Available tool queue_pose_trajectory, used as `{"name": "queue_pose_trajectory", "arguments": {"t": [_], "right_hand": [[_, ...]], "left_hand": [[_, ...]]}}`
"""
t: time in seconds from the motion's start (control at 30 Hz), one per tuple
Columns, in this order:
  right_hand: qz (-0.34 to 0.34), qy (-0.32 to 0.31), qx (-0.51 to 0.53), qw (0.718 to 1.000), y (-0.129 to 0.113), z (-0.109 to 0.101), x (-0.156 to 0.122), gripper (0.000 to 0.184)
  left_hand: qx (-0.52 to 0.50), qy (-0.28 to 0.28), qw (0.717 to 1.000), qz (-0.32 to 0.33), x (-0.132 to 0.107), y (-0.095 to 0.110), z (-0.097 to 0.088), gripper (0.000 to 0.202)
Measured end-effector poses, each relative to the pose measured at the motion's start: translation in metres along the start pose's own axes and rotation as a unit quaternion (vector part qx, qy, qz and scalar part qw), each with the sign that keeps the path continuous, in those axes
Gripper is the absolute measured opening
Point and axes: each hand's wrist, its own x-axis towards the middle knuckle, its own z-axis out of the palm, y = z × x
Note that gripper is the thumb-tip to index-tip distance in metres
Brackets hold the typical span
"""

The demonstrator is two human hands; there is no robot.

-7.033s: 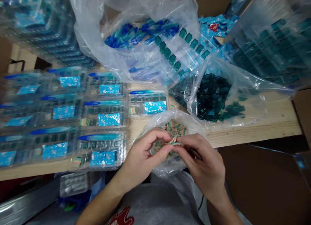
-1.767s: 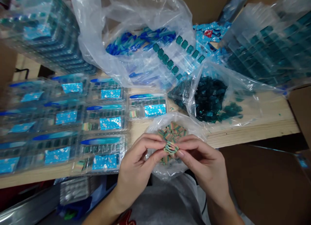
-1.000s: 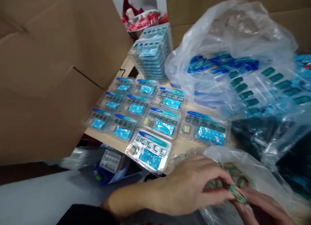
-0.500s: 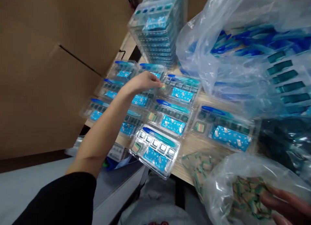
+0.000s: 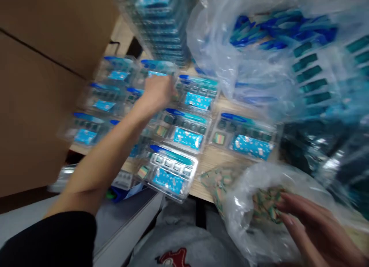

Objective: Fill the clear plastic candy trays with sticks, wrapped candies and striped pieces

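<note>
My left hand reaches over a clear plastic tray at the back. Its closed fingers are at the tray's left slot, on a small striped block that is mostly covered and blurred. That tray also holds a blue-teal pen and a blue patterned packet. My right hand is at the mouth of a clear plastic bag, thumb and fingers apart, beside loose striped blocks. Nearer trays hold a striped block in their left slots, including one block at right and another in front.
Several more filled trays lie to the left, partly behind my forearm. A tall stack of trays stands at the back. Large plastic bags with blue pens take up the right. A cardboard box borders the left.
The view has shifted, so the scene sits further left and higher. My left hand stays at the same tray slot. My right hand remains at the bag, its fingertips now nearer together.
</note>
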Motion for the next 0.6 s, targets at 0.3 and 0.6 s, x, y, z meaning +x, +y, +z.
{"name": "queue_pose_trajectory", "arguments": {"t": [0.3, 0.6], "right_hand": [[-0.086, -0.112, -0.111, 0.984, -0.024, 0.003, 0.020, 0.025], [-0.123, -0.262, -0.179, 0.940, -0.037, 0.043, 0.044, 0.021]], "left_hand": [[-0.060, 0.092, 0.987, 0.113, -0.077, 0.006, -0.010, 0.041], [-0.258, 0.063, 0.936, 0.232, -0.161, 0.024, 0.010, 0.026]]}}
